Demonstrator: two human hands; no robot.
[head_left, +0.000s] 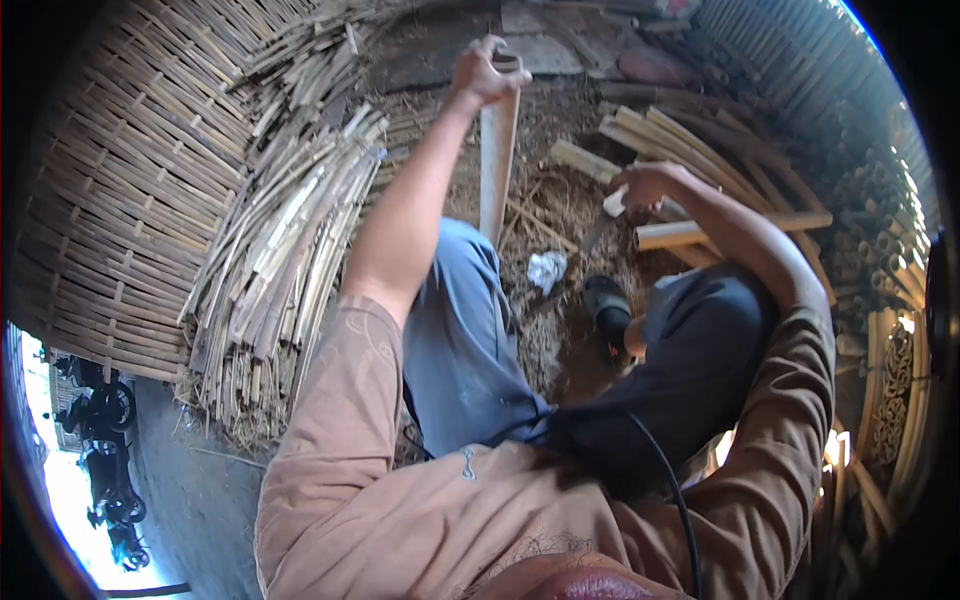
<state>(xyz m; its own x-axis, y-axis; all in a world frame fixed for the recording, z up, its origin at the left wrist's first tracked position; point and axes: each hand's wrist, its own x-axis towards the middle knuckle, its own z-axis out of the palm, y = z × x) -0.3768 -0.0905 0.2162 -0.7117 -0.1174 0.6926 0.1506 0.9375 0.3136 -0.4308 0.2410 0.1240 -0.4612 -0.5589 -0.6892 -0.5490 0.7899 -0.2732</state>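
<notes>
"So, going from the left, what's there?"

"A woven bamboo panel point(130, 180), then a heap of split strips point(285, 270) along the left side of the floor point(590, 378). Next, the left hand point(488, 76), its fingers wrapped round the upper rim of a bamboo length point(497, 155) ahead of the left knee point(458, 255). Its lower end seems hidden by the knee, so I can't tell what it rests on."

"How would it handle?"

"Light for its length, I'd guess, and stiff; smooth enough to slip a little, and liable to split along the grain. The rim gives a sure hold, but raw edges may cut, so gripping just below looks kinder."

"And further right?"

"A crumpled white scrap point(546, 271) on the floor, then the right hand point(648, 186), fingers closed on what looks like a knife point(599, 230), blade angled down. Past it, cut bamboo pieces point(672, 235) lie toward the floor's right edge."

"Any brands or writing?"

"None I can read. There's a small blue emblem point(467, 463) on the shirt point(400, 510), and a dark scrolling pattern point(893, 395) at far right."
</notes>
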